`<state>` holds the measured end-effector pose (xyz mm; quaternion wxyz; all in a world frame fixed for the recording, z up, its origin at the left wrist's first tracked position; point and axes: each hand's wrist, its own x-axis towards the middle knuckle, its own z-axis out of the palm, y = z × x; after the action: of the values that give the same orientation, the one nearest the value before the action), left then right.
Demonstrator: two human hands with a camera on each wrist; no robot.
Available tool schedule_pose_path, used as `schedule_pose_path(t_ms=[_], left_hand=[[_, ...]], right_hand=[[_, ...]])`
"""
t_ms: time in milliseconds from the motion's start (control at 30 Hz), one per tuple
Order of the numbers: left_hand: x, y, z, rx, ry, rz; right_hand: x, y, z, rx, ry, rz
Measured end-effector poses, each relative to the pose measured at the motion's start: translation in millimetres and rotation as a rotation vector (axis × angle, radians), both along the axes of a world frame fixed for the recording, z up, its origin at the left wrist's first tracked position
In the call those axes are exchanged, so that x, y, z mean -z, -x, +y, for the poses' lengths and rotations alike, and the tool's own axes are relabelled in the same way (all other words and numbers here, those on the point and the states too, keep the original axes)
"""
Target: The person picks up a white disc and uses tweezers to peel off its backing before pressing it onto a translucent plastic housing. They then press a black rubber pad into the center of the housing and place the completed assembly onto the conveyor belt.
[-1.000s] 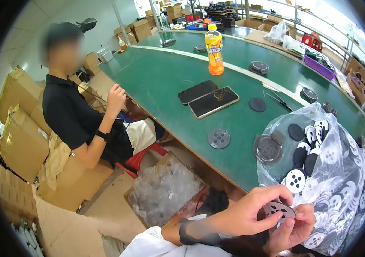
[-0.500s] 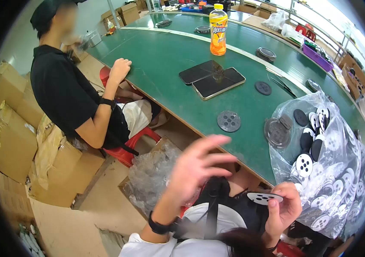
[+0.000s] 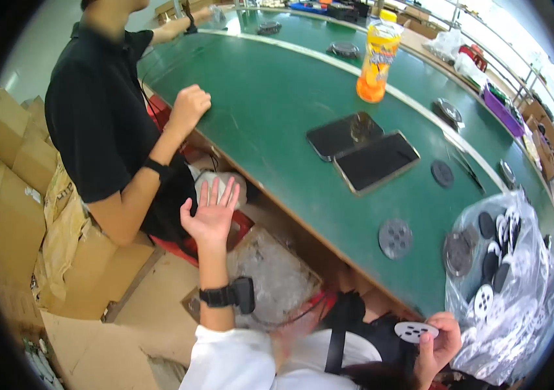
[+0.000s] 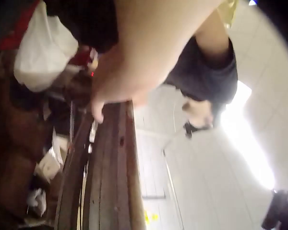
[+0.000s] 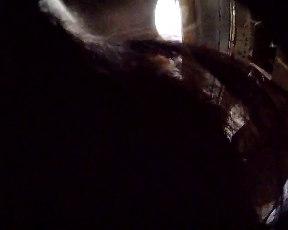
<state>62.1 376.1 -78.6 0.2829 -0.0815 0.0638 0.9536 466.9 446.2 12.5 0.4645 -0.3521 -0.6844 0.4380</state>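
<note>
In the head view my left hand (image 3: 211, 214) is raised palm up beside the seated person, its fingers spread and holding nothing. The left wrist view shows that hand (image 4: 129, 72) blurred. At the lower right, my right hand (image 3: 443, 341) pinches a white disc (image 3: 416, 331) with dark holes between thumb and fingers. Beyond it a clear plastic bag (image 3: 517, 312) full of white and black discs lies at the table's edge. A grey holed disc (image 3: 395, 238) and a round clear-lidded case (image 3: 459, 252) lie near the bag. The right wrist view is mostly dark and shows no hand.
On the green table (image 3: 277, 149) are two phones (image 3: 377, 162), an orange drink bottle (image 3: 378, 62), a small dark disc (image 3: 442, 173) and tweezers (image 3: 469, 170). A person in black (image 3: 95, 117) sits at the left, above a box of plastic bags (image 3: 270, 273).
My left hand has left the disc and swung left, turning palm up with spread fingers. My right hand still holds the disc. The other person's far arm now reaches over the table.
</note>
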Motion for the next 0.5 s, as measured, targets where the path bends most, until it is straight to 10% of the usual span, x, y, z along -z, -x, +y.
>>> schedule_pose_path(t_ms=[233,300,500], left_hand=[[-45,59,-3,-0.208,-0.119,0.119],[-53,20,2,-0.280,-0.400,0.187],[-8,-104,23,0.081,-0.024,0.194]], right_hand=[[-10,73,20,-0.308,-0.058,-0.054],[-17,74,22,-0.347,-0.079,-0.058],[-15,41,38,-0.321,-0.184,-0.006]])
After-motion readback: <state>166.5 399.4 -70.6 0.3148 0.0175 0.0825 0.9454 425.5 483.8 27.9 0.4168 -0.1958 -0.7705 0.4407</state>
